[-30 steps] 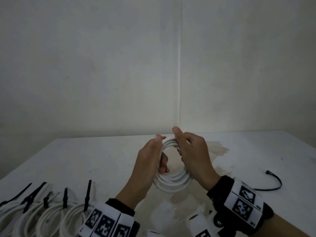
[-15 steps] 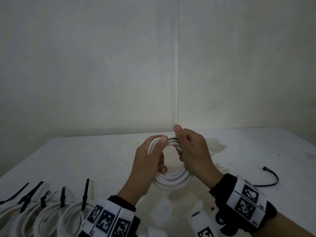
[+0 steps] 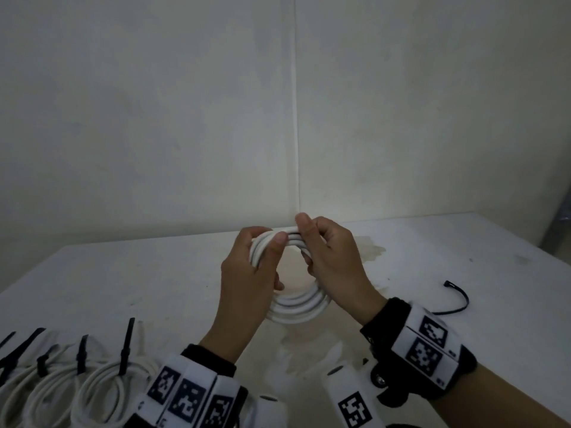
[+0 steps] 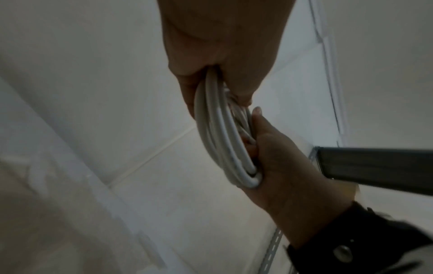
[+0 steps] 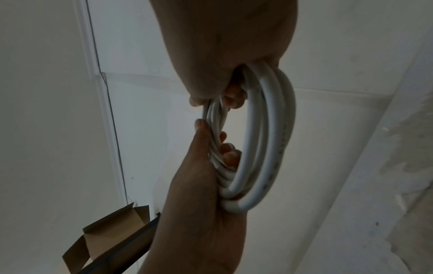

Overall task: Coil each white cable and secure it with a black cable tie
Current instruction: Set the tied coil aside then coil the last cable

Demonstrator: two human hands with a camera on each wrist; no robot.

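A coil of white cable (image 3: 296,307) is held upright above the white table (image 3: 148,273) by both hands. My left hand (image 3: 268,261) grips the coil's left side, thumb laid across the top strands. My right hand (image 3: 312,245) grips the top right, thumb over the strands and fingers curled through the ring. In the left wrist view the strands (image 4: 220,133) run from my left palm into the right hand (image 4: 281,166). The right wrist view shows the coil (image 5: 269,129) with left fingers (image 5: 230,153) hooked inside. A loose black cable tie (image 3: 457,301) lies on the table to the right.
Several coiled white cables with black ties (image 3: 102,384) lie in a row at the table's near left edge. A pale stain (image 3: 367,251) marks the table behind the hands. A wall stands close behind the table. A cardboard box (image 5: 110,239) shows in the right wrist view.
My left thumb has slid over the top strands toward the right thumb. The coil stays held between both hands in about the same spot.
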